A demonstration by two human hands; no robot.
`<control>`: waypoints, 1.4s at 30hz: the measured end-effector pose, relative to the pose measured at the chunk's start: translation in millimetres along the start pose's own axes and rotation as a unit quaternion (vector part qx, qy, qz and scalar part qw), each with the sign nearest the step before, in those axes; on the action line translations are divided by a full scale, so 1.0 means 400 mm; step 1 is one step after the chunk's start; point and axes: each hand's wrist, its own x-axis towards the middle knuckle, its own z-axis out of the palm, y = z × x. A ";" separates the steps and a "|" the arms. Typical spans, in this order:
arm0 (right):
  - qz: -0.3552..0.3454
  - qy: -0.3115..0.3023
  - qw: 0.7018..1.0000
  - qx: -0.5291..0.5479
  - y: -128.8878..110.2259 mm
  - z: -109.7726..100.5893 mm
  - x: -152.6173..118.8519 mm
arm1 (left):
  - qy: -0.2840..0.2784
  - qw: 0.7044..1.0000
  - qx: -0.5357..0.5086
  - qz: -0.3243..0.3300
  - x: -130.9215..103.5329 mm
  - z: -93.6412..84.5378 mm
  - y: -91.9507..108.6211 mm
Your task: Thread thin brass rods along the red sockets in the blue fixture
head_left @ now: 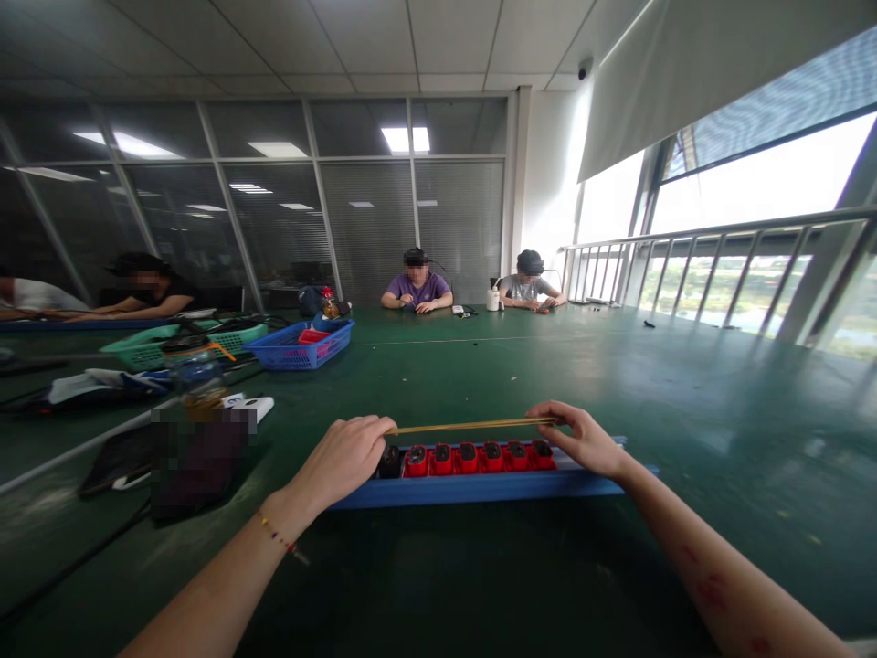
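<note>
A thin yellow-brown strip (472, 426) runs straight between my two hands, above a long blue tray (480, 491). My left hand (353, 452) grips its left end, fingers closed, over the left part of the tray. The other end is pinched in my right hand (579, 434), over the tray's right part. Inside the tray stands a row of several red blocks with black tops (467, 459), and a black piece (390, 462) sits at the row's left end, partly behind my left hand. Whether the strip touches the blocks, I cannot tell.
To the left lie a dark pouch (198, 466), a jar (198, 370) and a white device (257, 408). Farther back are a blue basket (301, 350) and a green basket (137, 347). Several people sit around the green table (438, 567), two across from me.
</note>
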 end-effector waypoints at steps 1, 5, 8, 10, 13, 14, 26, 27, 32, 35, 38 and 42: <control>0.009 -0.017 1.000 0.014 0.002 -0.002 -0.001 | -0.011 1.000 -0.019 -0.002 -0.001 -0.001 0.003; 0.062 -0.036 0.997 0.036 0.018 0.001 0.002 | -0.051 0.993 -0.107 -0.027 -0.006 -0.009 0.008; 0.085 -0.048 0.994 0.042 0.030 0.008 0.006 | -0.027 0.987 -0.148 -0.057 -0.002 -0.005 0.004; 0.098 -0.068 0.991 0.056 0.033 0.009 0.005 | -0.014 0.985 -0.153 -0.076 0.002 0.004 -0.003; 0.125 -0.092 0.985 0.070 0.030 -0.001 0.001 | -0.022 0.984 -0.155 -0.085 0.007 0.019 -0.015; 0.132 -0.098 0.984 0.073 0.028 -0.006 -0.001 | -0.027 0.983 -0.158 -0.086 0.008 0.023 -0.017; 0.108 -0.135 0.984 0.054 0.026 -0.014 -0.007 | -0.047 0.970 -0.220 -0.093 0.010 0.019 -0.010; 0.109 -0.141 0.983 0.051 0.024 -0.016 -0.008 | -0.051 0.968 -0.229 -0.093 0.009 0.019 -0.010; 0.109 -0.190 0.976 0.021 0.010 -0.031 -0.012 | -0.056 0.953 -0.276 -0.111 0.003 0.025 -0.011; 0.095 -0.182 0.978 0.033 0.006 -0.035 -0.011 | -0.053 0.949 -0.289 -0.117 0.003 0.030 -0.011; 0.100 -0.169 0.979 0.055 0.006 -0.034 -0.011 | -0.052 0.943 -0.307 -0.121 0.004 0.031 -0.012; 0.113 -0.152 0.979 0.081 0.006 -0.033 -0.016 | -0.057 0.926 -0.348 -0.131 0.004 0.030 -0.014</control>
